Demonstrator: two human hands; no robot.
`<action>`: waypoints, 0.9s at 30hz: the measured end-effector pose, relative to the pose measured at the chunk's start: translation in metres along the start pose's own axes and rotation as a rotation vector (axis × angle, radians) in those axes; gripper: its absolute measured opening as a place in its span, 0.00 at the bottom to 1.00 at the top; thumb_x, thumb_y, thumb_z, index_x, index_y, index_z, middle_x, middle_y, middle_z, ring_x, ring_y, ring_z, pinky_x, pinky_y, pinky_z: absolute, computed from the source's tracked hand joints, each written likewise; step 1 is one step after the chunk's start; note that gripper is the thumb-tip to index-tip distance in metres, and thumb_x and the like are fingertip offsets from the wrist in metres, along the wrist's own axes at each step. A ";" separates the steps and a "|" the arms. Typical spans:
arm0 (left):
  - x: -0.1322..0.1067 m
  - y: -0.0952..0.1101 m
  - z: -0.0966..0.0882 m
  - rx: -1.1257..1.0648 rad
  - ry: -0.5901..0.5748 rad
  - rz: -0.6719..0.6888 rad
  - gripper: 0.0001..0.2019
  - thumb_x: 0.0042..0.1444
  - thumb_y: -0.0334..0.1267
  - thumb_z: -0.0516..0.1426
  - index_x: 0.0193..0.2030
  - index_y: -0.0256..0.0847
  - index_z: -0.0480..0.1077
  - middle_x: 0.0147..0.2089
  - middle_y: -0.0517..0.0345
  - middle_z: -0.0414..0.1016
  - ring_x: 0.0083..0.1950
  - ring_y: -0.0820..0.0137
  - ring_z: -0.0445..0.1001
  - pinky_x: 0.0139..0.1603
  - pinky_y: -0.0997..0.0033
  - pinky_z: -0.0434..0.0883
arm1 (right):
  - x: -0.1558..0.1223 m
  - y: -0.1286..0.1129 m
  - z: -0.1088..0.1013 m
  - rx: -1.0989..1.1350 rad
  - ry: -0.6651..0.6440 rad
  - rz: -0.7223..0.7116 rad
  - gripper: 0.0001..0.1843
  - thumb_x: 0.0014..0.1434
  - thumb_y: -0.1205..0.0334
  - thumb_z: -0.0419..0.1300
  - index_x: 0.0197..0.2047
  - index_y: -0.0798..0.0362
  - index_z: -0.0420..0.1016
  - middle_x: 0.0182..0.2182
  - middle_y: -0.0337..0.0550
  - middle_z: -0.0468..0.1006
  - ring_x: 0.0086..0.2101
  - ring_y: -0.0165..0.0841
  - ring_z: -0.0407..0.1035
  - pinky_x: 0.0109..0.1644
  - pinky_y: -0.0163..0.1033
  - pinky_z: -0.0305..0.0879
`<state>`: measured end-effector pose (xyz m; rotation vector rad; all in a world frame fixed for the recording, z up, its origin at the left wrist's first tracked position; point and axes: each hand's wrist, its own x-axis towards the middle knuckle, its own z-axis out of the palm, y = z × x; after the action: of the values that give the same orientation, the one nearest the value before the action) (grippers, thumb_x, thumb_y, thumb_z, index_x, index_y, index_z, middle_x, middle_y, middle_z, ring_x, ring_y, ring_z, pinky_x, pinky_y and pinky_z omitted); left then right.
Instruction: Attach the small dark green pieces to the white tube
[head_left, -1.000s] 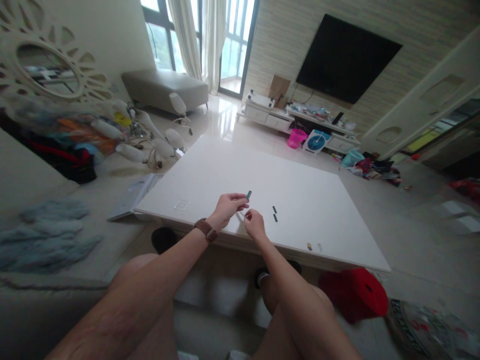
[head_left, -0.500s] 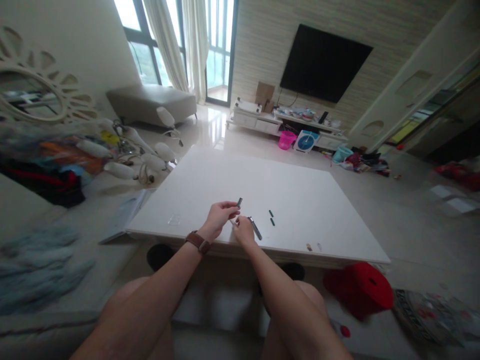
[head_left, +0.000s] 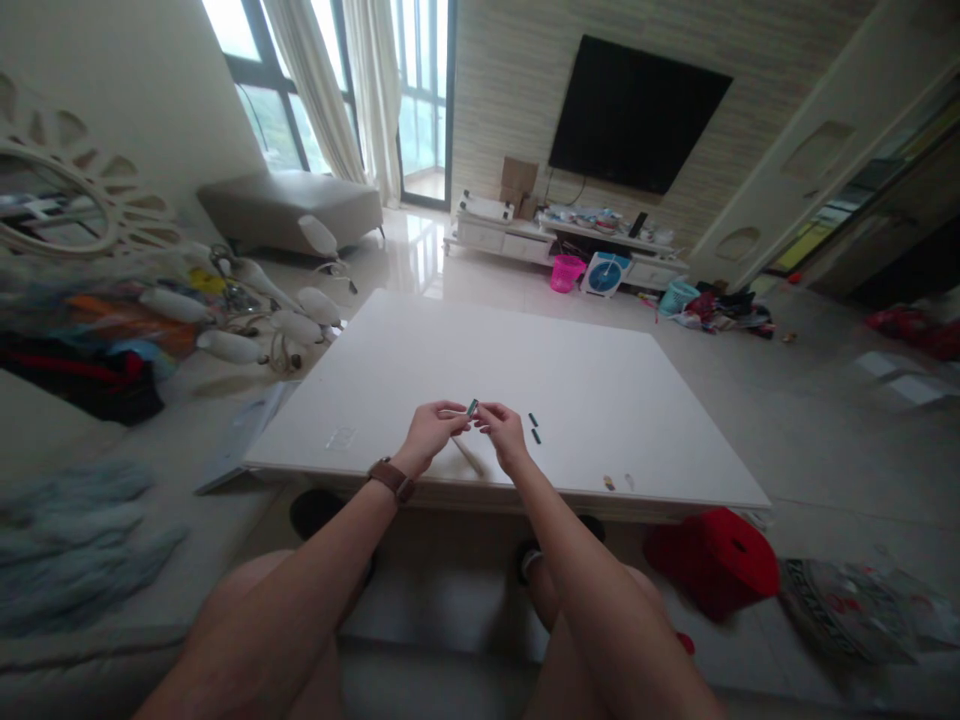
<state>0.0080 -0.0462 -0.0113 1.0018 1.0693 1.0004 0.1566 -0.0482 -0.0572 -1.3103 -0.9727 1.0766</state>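
Note:
Near the table's front edge, my left hand [head_left: 433,437] pinches a small dark green strip [head_left: 472,407] between thumb and fingers. My right hand [head_left: 504,432] meets it from the other side, its fingertips closed at the strip's right end. Just below the hands, a slim pale stick-like piece [head_left: 469,457] slants on the white table [head_left: 480,345]. Right of my right hand lie two similar green strips, the farther strip [head_left: 533,420] and the nearer strip [head_left: 536,437]. The strips' fine detail is too small to make out.
A clear flat piece [head_left: 340,438] lies on the table's left; a small brown-yellow bit [head_left: 609,483] lies front right. A red stool-like object [head_left: 716,562] stands by the right front corner. Lamp arms with white shades [head_left: 296,328] are left of the table.
My right hand has left the dark silvery stick-shaped tool it was at and come up to the green strip in my left hand. The view has shifted slightly.

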 end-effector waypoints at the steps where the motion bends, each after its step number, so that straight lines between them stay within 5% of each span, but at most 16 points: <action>1: -0.001 -0.001 0.000 0.014 -0.009 0.006 0.18 0.39 0.37 0.71 0.37 0.33 0.75 0.31 0.47 0.81 0.33 0.66 0.80 0.40 0.66 0.73 | -0.002 -0.001 0.000 0.011 -0.010 0.005 0.17 0.48 0.50 0.66 0.35 0.54 0.79 0.29 0.45 0.81 0.29 0.33 0.73 0.32 0.36 0.65; 15: 0.001 -0.004 0.003 0.112 -0.035 0.033 0.17 0.42 0.39 0.68 0.38 0.35 0.71 0.31 0.49 0.81 0.34 0.63 0.81 0.40 0.63 0.75 | 0.006 -0.006 -0.005 -0.017 0.080 -0.005 0.14 0.47 0.54 0.65 0.35 0.54 0.77 0.29 0.40 0.79 0.31 0.32 0.73 0.32 0.35 0.66; 20: 0.003 0.002 -0.003 0.183 -0.023 0.061 0.14 0.42 0.33 0.65 0.37 0.36 0.72 0.36 0.48 0.81 0.35 0.65 0.80 0.40 0.64 0.75 | 0.029 0.006 -0.054 -0.125 0.229 0.063 0.10 0.49 0.59 0.63 0.36 0.54 0.75 0.33 0.42 0.79 0.28 0.30 0.74 0.35 0.37 0.70; 27: 0.011 0.025 -0.030 0.358 -0.011 0.102 0.13 0.46 0.37 0.62 0.40 0.36 0.73 0.40 0.49 0.79 0.35 0.64 0.80 0.36 0.67 0.72 | 0.029 0.023 -0.147 -0.455 0.333 0.145 0.08 0.45 0.62 0.65 0.30 0.55 0.77 0.24 0.41 0.78 0.31 0.34 0.74 0.36 0.36 0.69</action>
<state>-0.0225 -0.0253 0.0052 1.3620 1.2238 0.9001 0.3045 -0.0565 -0.0876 -1.8880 -0.9071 0.7270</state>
